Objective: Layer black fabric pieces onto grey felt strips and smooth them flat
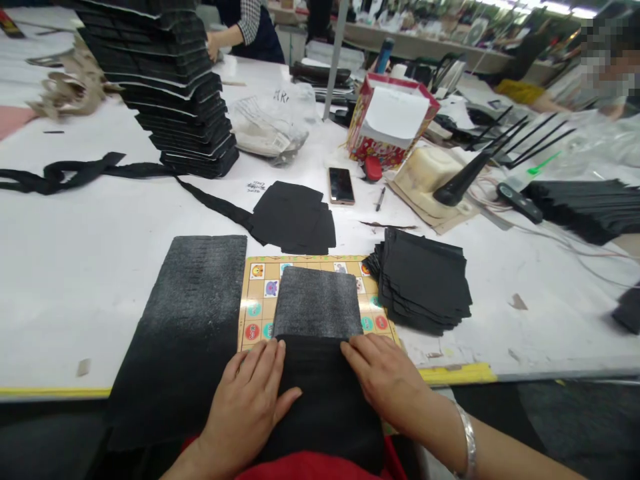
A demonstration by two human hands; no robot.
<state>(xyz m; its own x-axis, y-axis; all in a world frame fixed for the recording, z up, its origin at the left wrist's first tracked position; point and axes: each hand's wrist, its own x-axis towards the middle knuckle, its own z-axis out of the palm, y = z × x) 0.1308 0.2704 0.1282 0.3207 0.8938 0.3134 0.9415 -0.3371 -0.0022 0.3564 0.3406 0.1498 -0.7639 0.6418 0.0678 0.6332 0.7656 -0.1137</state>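
Observation:
A black sheet (320, 393) lies in front of me, its upper edge meeting a grey, lined, dusty-looking panel (317, 301). Whether the two are one folded piece I cannot tell. My left hand (255, 393) rests on the left side, fingers stretched out and thumb apart, fingertips at that edge. On the right side, my right hand (387, 377) lies with its fingers extended to the same edge; its thumb is hidden. Beneath the panel is a board with animal pictures (257, 303). A longer black sheet with a greyish upper part (200, 300) lies left of it.
Black pieces are stacked at right (425, 280), with more behind the board (295, 217). A tall black stack (185, 100) stands at back left. Farther back are a phone (341, 185), a red box (390, 120) and a dark-handled brush (460, 180). A co-worker's hand (214, 45) touches the tall stack.

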